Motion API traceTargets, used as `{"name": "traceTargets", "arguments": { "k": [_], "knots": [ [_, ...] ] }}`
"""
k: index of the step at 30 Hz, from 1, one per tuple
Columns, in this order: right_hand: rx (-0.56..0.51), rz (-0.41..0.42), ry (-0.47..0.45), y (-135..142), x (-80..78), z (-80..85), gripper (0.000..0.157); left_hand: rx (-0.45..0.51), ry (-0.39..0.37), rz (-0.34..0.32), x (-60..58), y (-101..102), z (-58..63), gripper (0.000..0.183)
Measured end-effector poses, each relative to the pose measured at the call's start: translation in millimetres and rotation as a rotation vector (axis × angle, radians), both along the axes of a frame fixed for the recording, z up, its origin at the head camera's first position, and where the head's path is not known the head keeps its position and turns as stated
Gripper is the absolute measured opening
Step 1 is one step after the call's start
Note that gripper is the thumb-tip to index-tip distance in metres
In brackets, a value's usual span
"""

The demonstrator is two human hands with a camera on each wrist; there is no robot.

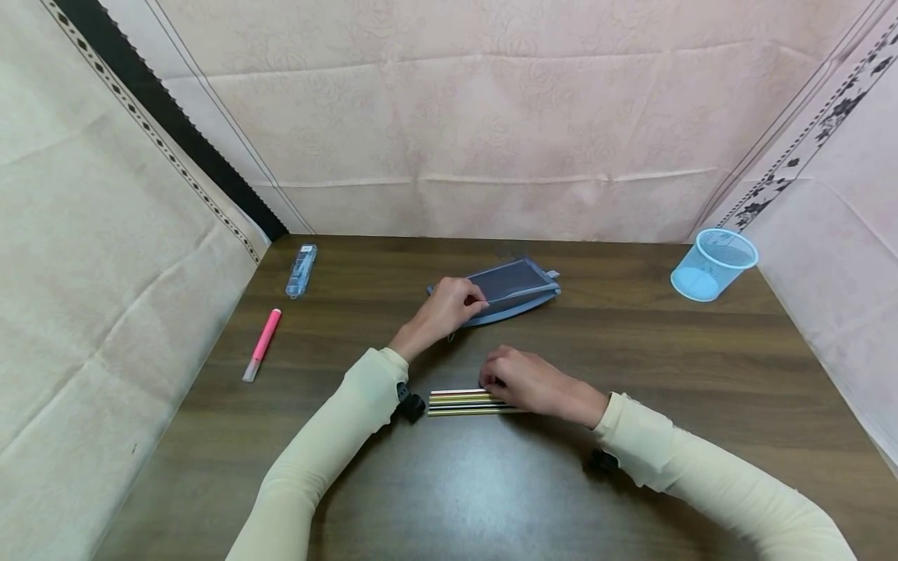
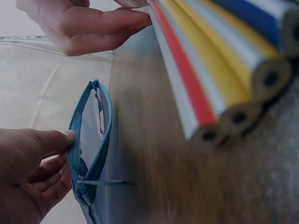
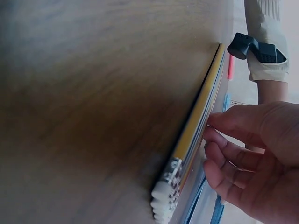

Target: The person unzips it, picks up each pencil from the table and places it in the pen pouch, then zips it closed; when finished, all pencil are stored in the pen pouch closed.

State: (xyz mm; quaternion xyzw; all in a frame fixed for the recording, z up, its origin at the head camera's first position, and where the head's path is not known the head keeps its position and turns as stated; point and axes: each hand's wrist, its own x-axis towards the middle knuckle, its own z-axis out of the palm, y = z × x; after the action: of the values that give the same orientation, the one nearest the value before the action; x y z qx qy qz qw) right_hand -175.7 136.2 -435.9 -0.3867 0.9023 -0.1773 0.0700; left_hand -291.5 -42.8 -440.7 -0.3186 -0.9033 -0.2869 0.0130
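Note:
A row of striped pencils (image 1: 459, 403) lies side by side on the table, flat unsharpened ends to the left and white erasers (image 3: 162, 203) to the right. My right hand (image 1: 522, 379) is over their right half, thumb and curled fingertips pinching at the far-side pencil with a red stripe (image 2: 187, 70). Beyond them lies a blue mesh pencil case (image 1: 512, 284), its zipped mouth spread apart in the left wrist view. With thumb and fingers, my left hand (image 1: 449, 305) pinches the left part of the case's rim (image 2: 74, 126).
At the left of the table are a pink marker (image 1: 263, 343) with a clear cap and a light blue, oblong small item (image 1: 302, 270). A blue mesh pen cup (image 1: 712, 265) stands at the far right. Cloth (image 1: 491, 140) hangs behind the wooden table (image 1: 701, 374).

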Motion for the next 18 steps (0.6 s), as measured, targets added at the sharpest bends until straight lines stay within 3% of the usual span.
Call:
{"name": "traceTargets", "arguments": {
  "k": [18],
  "knots": [
    [0.023, 0.043, 0.066, -1.3, -1.6, -3.4, 0.004, 0.029, 0.003, -0.014, -1.5, -0.7, 0.0, 0.016]
  ]
}}
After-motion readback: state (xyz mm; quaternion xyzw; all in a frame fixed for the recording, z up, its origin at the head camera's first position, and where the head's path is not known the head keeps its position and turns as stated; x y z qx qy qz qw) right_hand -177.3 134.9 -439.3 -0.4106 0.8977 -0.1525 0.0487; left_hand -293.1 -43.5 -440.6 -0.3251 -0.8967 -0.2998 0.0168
